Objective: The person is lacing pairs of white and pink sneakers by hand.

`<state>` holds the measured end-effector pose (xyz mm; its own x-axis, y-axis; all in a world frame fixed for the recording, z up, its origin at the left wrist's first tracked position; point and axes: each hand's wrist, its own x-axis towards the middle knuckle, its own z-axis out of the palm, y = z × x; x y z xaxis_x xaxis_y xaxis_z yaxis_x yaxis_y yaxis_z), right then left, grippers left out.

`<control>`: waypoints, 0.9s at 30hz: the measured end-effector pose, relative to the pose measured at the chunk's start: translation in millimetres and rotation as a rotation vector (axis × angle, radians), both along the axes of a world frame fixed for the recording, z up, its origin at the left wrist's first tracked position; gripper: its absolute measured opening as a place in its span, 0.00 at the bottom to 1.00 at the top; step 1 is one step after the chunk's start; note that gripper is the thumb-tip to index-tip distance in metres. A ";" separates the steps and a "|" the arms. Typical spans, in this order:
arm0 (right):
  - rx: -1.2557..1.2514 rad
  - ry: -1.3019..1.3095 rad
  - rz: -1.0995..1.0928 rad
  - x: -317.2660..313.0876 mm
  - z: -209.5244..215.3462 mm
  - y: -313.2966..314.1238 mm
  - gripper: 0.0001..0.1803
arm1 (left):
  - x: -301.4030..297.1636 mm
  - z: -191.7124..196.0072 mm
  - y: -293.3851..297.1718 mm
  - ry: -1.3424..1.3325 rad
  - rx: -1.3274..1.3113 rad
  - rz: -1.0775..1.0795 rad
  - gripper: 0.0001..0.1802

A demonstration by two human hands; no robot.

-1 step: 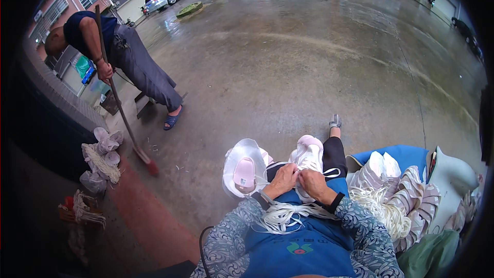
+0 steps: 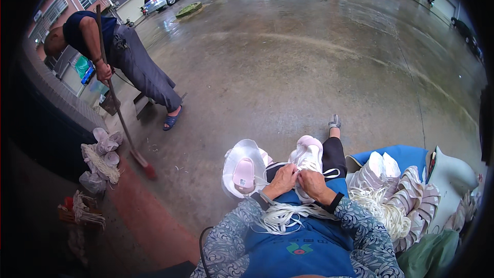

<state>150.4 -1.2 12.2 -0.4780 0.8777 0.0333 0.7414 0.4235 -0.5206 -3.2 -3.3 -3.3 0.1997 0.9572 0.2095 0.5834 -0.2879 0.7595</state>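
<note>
Head cam, clock from the hands: my L hand (image 2: pixel 283 180) and R hand (image 2: pixel 315 185) meet, each grip pinched on white lace (image 2: pixel 310 164); can't tell which end's in which. Pink-and-white shoe (image 2: pixel 307 149) sits approx. 12, toe pointing away. Lace bundle (image 2: pixel 284 217) on blue apron (image 2: pixel 309 252) at 6; pink insole (image 2: pixel 243 173), 9; loose-lace pile (image 2: pixel 388 213), 4; co-worker (image 2: pixel 141 67) w/ broom (image 2: pixel 148 169), 10.

Shoe (image 2: pixel 307 153), white with pink far end, was held lengthwise, laced side up; white lace (image 2: pixel 310 164) was strung across, looped out right.
</note>
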 end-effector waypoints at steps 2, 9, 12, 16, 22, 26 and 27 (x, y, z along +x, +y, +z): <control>-0.007 -0.040 -0.054 -4.0 4.7 -2.1 0.09 | -3.8 -3.4 1.1 -0.006 -0.060 -0.014 0.09; -0.015 0.061 -0.108 -1.4 12.4 -1.9 0.09 | -9.0 13.1 7.2 -0.072 -0.306 -0.082 0.10; 0.044 0.043 -0.031 2.3 3.6 2.1 0.09 | -8.8 17.6 7.6 -0.085 -0.347 -0.095 0.10; 0.035 -0.033 0.000 -0.5 6.7 5.8 0.08 | -6.9 16.8 2.0 -0.070 -0.299 -0.068 0.09; 0.034 -0.063 0.154 13.5 24.3 2.2 0.08 | 1.4 26.3 -10.8 -0.062 -0.204 -0.124 0.08; -0.080 0.254 0.189 36.6 21.9 13.3 0.09 | 4.8 14.5 -6.7 0.010 -0.002 -0.061 0.07; -0.307 0.364 0.226 44.2 35.2 14.1 0.08 | 2.9 9.8 -5.7 0.042 0.113 -0.035 0.06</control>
